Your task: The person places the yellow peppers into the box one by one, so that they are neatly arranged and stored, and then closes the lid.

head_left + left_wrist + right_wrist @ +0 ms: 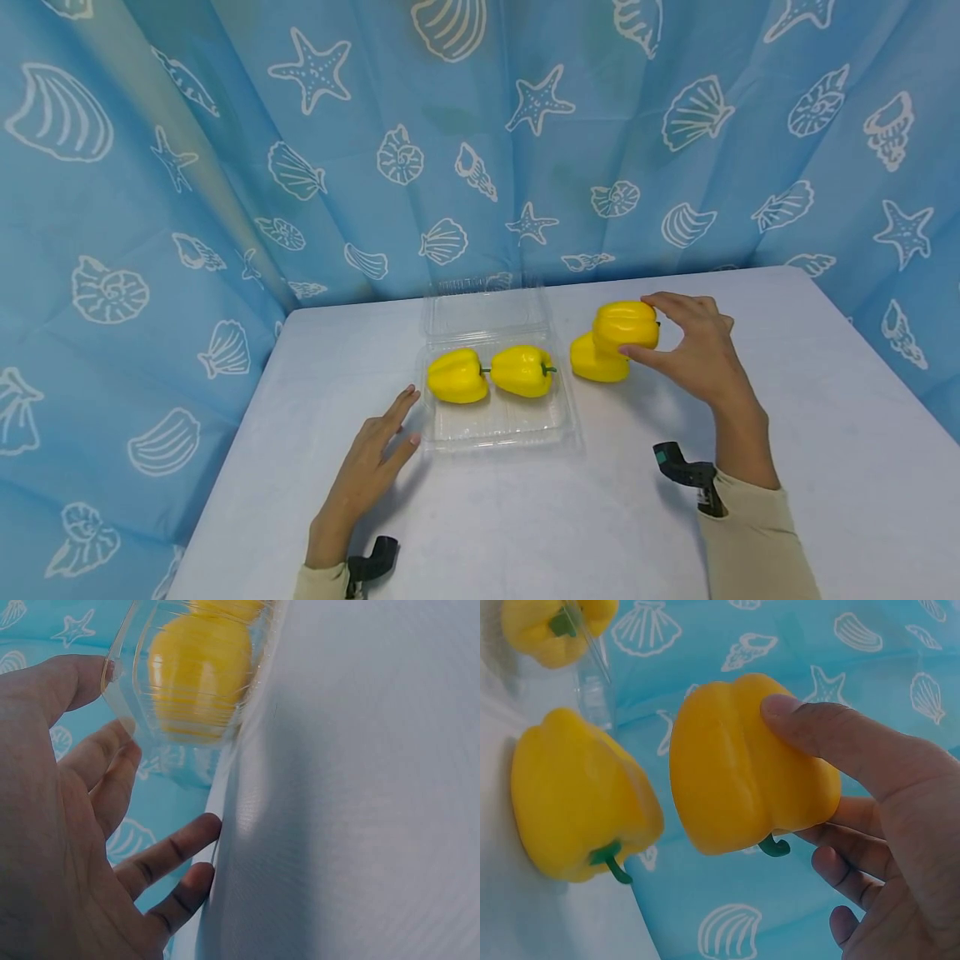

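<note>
A yellow bell pepper (739, 765) with a green stem is pinched between the thumb and fingers of my right hand (697, 354), raised off the table. Behind and below it in the head view, a second yellow pepper (594, 360) lies on the table. Two more yellow peppers (457, 377) lie side by side in a clear plastic clamshell box (495, 427), whose lid stands open at the back. At the box's left edge is my left hand (369, 467), fingers extended and loosely spread; in the left wrist view its thumb (88, 679) lies at the clear rim.
A white-covered table (525, 525) bears everything. Behind it and along the left hangs a blue curtain (480, 150) with white seashells and starfish. A black wrist mount (686, 471) sits at each sleeve cuff.
</note>
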`<state>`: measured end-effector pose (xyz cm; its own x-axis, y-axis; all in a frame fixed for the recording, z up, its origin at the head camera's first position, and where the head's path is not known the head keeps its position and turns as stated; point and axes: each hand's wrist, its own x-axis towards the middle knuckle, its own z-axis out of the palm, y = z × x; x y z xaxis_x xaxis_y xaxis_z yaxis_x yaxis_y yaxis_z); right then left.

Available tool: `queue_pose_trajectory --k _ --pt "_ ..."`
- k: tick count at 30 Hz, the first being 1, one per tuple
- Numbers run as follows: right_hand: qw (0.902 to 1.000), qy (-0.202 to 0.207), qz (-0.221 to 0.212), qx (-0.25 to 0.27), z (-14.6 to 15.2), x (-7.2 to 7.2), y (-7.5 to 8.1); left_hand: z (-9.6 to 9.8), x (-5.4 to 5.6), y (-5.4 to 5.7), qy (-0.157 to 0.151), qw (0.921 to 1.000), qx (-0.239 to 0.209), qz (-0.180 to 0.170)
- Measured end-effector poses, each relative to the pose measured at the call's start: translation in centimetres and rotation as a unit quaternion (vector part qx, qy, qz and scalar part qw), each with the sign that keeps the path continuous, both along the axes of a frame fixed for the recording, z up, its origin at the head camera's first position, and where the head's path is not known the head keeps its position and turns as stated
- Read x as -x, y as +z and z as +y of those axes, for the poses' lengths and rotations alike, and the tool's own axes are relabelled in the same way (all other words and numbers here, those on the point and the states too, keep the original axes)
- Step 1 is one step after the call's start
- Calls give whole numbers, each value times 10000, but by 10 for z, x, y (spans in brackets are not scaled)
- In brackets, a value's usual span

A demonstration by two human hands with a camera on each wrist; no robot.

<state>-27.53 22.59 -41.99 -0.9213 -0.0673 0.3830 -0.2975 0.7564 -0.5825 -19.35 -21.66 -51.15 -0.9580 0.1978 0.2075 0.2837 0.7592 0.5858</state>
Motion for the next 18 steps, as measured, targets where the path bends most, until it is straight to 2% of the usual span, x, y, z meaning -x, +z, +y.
queue_pose_trajectory --k 6,18 --pt "9998 169 109 -28 -9 -2 3 0 0 0 41 10000 27 -16" --pt "9978 607 267 18 -29 -4 5 -1 0 1 -93 9999 -69 -9"
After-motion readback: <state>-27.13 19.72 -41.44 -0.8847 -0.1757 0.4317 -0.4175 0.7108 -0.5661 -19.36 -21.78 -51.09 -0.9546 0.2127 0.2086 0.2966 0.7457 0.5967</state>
